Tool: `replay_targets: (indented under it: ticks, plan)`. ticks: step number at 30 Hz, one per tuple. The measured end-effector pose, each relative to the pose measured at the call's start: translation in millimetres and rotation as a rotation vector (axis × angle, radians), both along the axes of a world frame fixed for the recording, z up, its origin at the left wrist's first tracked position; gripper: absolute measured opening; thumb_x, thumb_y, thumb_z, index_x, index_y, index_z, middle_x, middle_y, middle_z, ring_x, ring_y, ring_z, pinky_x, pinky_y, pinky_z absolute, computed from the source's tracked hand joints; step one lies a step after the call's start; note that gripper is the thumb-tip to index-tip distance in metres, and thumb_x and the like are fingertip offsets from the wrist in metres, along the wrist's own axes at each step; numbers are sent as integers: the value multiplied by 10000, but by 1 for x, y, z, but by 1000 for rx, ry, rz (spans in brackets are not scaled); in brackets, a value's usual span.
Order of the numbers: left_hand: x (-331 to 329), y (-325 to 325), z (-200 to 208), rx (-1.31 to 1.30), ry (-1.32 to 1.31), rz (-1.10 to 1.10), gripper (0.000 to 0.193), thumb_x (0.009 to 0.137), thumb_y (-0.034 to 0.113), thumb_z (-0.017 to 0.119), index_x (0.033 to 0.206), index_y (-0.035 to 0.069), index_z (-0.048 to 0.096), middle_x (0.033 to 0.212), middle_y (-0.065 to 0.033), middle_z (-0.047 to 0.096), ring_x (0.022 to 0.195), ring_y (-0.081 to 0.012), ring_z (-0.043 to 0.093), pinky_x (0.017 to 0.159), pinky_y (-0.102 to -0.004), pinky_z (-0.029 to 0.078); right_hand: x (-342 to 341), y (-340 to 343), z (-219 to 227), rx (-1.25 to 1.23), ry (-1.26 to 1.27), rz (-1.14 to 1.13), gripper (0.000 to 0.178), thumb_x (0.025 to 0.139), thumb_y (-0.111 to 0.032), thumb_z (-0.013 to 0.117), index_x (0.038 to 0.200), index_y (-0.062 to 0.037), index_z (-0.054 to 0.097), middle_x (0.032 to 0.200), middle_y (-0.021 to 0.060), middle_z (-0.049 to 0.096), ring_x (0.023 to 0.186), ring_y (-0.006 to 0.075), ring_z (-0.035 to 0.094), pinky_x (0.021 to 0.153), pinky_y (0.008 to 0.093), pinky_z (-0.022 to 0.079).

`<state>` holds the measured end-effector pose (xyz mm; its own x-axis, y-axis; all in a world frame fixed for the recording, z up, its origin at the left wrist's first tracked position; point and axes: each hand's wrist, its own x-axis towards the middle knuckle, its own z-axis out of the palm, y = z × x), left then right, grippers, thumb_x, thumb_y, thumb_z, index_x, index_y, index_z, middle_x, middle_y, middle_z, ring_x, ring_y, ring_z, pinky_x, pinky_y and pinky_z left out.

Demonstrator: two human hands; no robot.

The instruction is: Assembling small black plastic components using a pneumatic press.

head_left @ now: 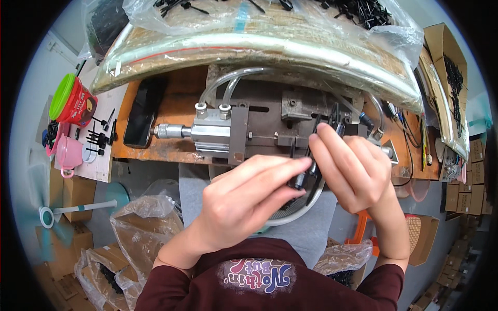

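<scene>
- Here is the left hand (249, 189), thumb and fingertips pinching a slim black piece (300, 180); a light, steady pinch looks the best choice for something so narrow;
- the right hand (358, 173) is curled close beside it, fingertips near the upper end of the dark cluster; whether it truly grips anything, one cannot tell, its thumb being hidden;
- the piece sits just in front of the metal fixture (212, 136), above the round bowl (291, 219); working over that bowl should help catch a slip;
- good form here would be wrists low, fingertips clear of the fixture, the piece turned gently, never bent
</scene>
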<state>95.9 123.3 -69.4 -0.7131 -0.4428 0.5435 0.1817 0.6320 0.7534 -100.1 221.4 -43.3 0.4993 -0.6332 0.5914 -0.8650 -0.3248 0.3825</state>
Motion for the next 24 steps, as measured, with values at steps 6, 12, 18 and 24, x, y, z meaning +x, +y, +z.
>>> replay_targets:
  ticks: [6,12,18,24]
  plan:
    - [-1,10,-21,-36,-43,42,385,668,-62,790,1041,22,745,1060,-132,697,946,-228,679,747,-319,576,-7,23,-21,-114,-218,-137,323,701,16,676,1016,71,721,1054,190,700,687,193,633,567,272,504]
    - [-12,17,-49,-372,-167,135,250,723,6,742,971,9,709,1228,-122,684,884,-240,701,785,-335,570,7,40,-31,-155,-380,-246,351,692,126,707,1033,46,737,1086,174,694,725,226,672,602,303,543]
    - [-22,12,-46,-435,-225,173,216,742,29,736,956,14,712,1223,-116,690,715,-202,687,661,-300,542,16,51,-37,-119,-405,-290,349,680,130,714,1016,44,745,1090,172,683,722,219,675,600,297,552]
    - [-18,9,-41,-427,-297,131,246,730,37,770,969,17,722,1185,-120,705,730,-189,696,641,-288,540,19,55,-40,-112,-341,-280,372,636,67,753,1006,93,730,1102,191,673,697,208,661,564,279,536]
